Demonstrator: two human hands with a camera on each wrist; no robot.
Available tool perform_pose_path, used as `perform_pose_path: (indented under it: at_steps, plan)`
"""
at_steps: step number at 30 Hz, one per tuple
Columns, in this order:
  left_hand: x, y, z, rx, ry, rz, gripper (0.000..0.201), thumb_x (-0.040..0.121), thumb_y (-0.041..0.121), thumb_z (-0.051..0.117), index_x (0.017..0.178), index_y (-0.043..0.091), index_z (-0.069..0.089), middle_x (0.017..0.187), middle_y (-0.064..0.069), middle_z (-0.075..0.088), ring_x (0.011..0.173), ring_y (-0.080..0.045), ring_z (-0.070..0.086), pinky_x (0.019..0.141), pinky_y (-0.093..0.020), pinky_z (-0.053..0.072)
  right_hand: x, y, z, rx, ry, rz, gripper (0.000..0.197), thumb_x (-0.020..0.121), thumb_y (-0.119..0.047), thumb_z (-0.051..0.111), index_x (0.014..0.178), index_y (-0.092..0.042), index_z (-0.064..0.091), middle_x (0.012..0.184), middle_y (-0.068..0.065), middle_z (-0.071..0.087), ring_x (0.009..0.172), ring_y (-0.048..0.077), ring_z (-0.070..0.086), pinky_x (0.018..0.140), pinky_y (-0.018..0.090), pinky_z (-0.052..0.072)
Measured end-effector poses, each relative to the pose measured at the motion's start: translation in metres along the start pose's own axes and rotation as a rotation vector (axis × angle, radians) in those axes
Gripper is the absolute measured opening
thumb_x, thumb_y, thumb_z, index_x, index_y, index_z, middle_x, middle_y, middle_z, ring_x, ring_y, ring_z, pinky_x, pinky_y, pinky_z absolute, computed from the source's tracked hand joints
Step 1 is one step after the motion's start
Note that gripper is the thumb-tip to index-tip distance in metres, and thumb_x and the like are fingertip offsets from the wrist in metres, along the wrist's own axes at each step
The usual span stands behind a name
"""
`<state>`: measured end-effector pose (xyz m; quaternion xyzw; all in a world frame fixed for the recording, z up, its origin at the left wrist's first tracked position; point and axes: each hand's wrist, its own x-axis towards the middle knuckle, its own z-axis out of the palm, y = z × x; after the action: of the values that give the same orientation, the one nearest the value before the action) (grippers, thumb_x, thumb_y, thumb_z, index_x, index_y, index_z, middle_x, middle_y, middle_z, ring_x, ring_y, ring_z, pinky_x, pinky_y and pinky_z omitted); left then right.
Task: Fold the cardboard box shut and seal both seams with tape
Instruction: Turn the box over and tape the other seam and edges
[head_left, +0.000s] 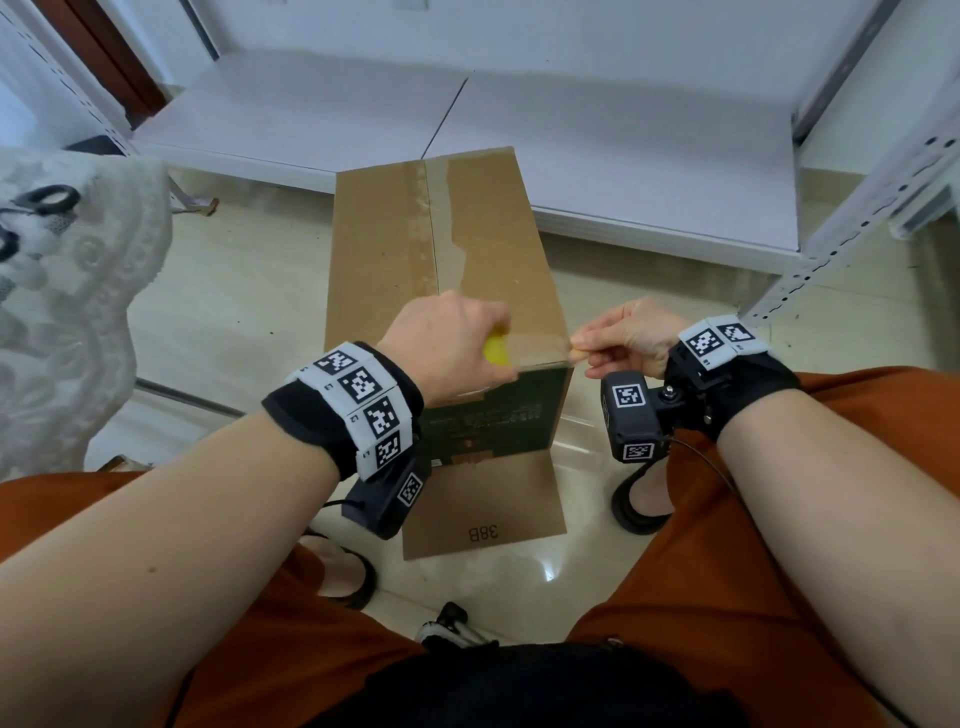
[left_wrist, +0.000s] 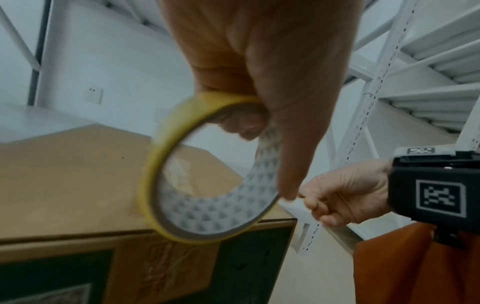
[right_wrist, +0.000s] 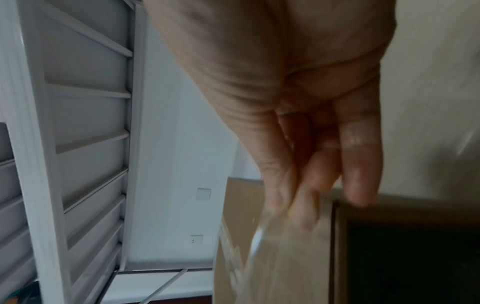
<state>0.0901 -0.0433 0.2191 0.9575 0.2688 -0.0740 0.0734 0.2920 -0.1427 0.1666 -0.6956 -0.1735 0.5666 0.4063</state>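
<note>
The left hand (head_left: 447, 338) is gripping the yellow tape roll (left_wrist: 205, 170), fingers curled through its core, at the near top edge of the cardboard box (head_left: 441, 249). The right hand (head_left: 623, 338) is pinching the free end of the clear tape strip (head_left: 540, 351) between thumb and fingertips at about 3 o'clock from the roll, just past the box's right corner. The strip is stretching across the near edge.

To do this well, I judge the strip should be kept taut and level, lined up over the seam, then lowered and pressed flat from one end so no wrinkles form; slack would let it fold on itself.

The box is standing on a glossy tiled floor (head_left: 234, 291) at 12 o'clock from the person's knees, its top flaps closed and an old tape line running away along the middle. Beyond it, at 12 o'clock, a low white shelf board (head_left: 623, 130) is lying, with white metal racking (head_left: 883, 182) rising at 2 o'clock.
</note>
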Motion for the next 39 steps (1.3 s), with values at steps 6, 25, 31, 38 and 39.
perform_pose_path:
  at_steps: [6, 25, 31, 38, 39]
  plan:
    - [0.001, -0.004, 0.008, 0.021, -0.030, 0.048, 0.058, 0.085, 0.059, 0.057, 0.133, 0.028, 0.048, 0.114, 0.000, 0.064, 0.100, -0.019, 0.060, 0.081, -0.032, 0.050, -0.001, 0.004, -0.006, -0.006, 0.027, 0.030, 0.016, 0.064, -0.005, 0.074, 0.077, 0.001, 0.068, 0.067, 0.012, 0.071, 0.050, 0.012, 0.063, 0.067, 0.028, 0.057]
    - [0.019, 0.016, 0.003, 0.468, -0.202, 0.340, 0.022, 0.099, 0.022, 0.046, 0.106, 0.014, 0.065, 0.121, 0.001, 0.049, 0.071, -0.014, 0.057, 0.055, -0.028, 0.048, 0.009, 0.010, 0.006, -0.177, 0.231, 0.029, 0.013, 0.078, -0.005, 0.074, 0.081, 0.004, 0.066, 0.076, 0.015, 0.070, 0.057, 0.015, 0.060, 0.059, 0.029, 0.058]
    - [0.022, 0.024, 0.000, 0.522, -0.218, 0.352, 0.027, 0.102, 0.019, 0.038, 0.111, 0.013, 0.063, 0.114, 0.001, 0.060, 0.075, -0.016, 0.054, 0.056, -0.029, 0.040, 0.011, 0.010, 0.006, -0.211, 0.233, 0.025, 0.016, 0.080, -0.006, 0.073, 0.087, 0.006, 0.066, 0.080, 0.017, 0.072, 0.057, 0.015, 0.059, 0.061, 0.029, 0.058]
    - [0.016, 0.032, -0.003, 0.562, -0.251, 0.311, 0.028, 0.102, 0.014, 0.036, 0.116, 0.006, 0.058, 0.066, 0.003, 0.040, 0.067, -0.016, 0.048, 0.059, -0.028, 0.041, 0.015, 0.008, 0.006, -0.229, 0.230, 0.006, 0.015, 0.078, -0.007, 0.074, 0.083, 0.005, 0.066, 0.079, 0.016, 0.070, 0.058, 0.016, 0.060, 0.068, 0.033, 0.058]
    - [0.016, 0.035, -0.005, 0.573, -0.262, 0.306, 0.028, 0.102, 0.013, 0.035, 0.117, 0.006, 0.058, 0.066, 0.003, 0.039, 0.066, -0.016, 0.047, 0.059, -0.028, 0.040, 0.015, 0.007, 0.007, -0.236, 0.231, 0.008, 0.014, 0.078, -0.007, 0.074, 0.081, 0.004, 0.066, 0.078, 0.016, 0.070, 0.058, 0.016, 0.060, 0.070, 0.034, 0.058]
